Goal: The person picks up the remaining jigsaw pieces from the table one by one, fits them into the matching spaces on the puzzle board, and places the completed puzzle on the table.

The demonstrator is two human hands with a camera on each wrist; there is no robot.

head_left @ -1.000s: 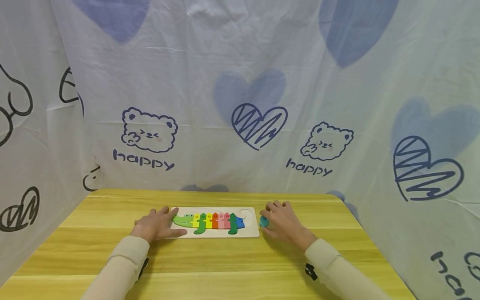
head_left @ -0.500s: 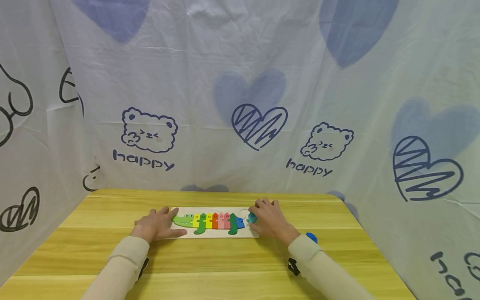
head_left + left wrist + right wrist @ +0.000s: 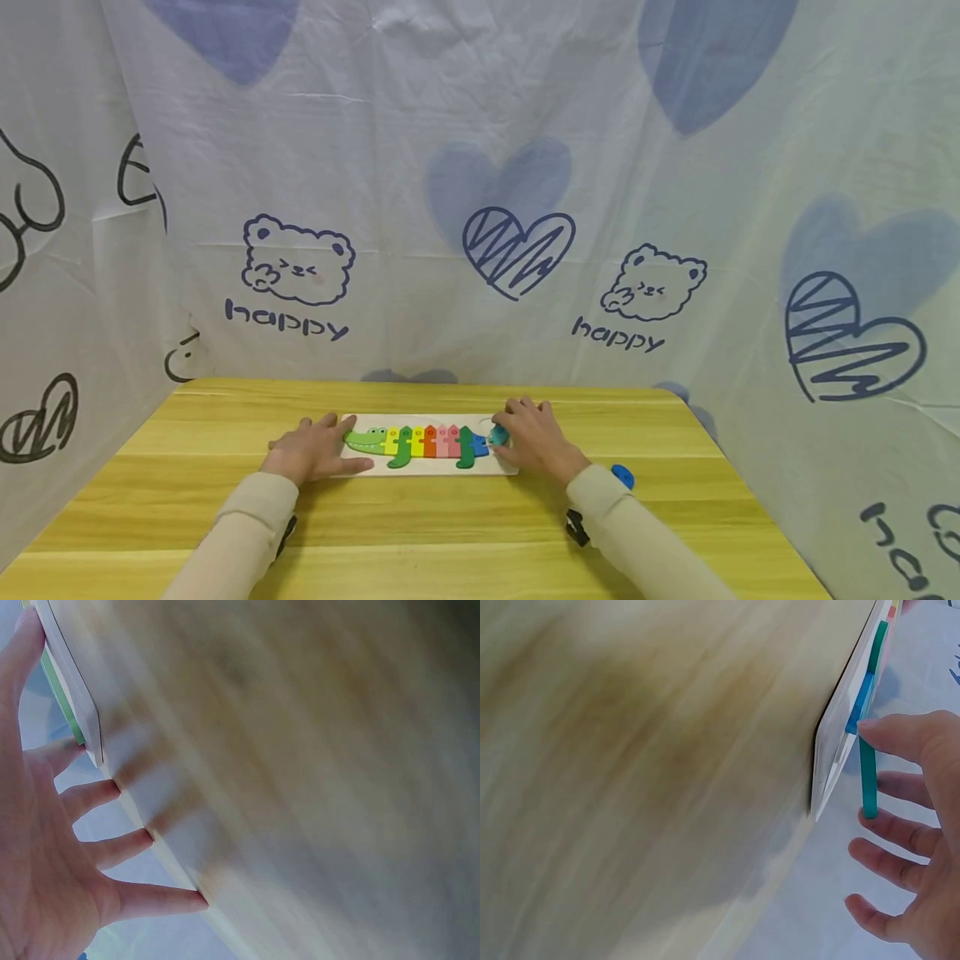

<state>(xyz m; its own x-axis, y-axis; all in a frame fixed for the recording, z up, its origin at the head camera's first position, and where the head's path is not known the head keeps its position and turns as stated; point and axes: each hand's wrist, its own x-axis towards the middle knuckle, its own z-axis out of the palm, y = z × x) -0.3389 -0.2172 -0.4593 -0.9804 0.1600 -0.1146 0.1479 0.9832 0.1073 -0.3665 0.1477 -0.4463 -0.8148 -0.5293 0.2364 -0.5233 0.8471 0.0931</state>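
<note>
A pale wooden puzzle board (image 3: 438,469) lies flat in the head view, carrying a crocodile of several coloured pieces, from a green head (image 3: 365,441) to a blue piece (image 3: 480,447). My left hand (image 3: 309,450) rests over the board's left end with spread fingers; in the left wrist view its thumb (image 3: 28,634) and index finger touch the board while other fingertips meet the table. Over the board's right end, my right hand (image 3: 534,440) pinches a teal puzzle piece (image 3: 868,776) between thumb and fingers. That piece is tilted, its lower end right at the blue one.
A loose blue puzzle piece (image 3: 622,476) lies on the wooden table (image 3: 420,533), just beyond the right sleeve (image 3: 611,508). White cloth (image 3: 405,317) printed with hearts and bears hangs behind the table and along both sides.
My right hand has moved left with the teal piece, from beside the board to over its right end. The loose blue piece has come into view. My left hand stays put.
</note>
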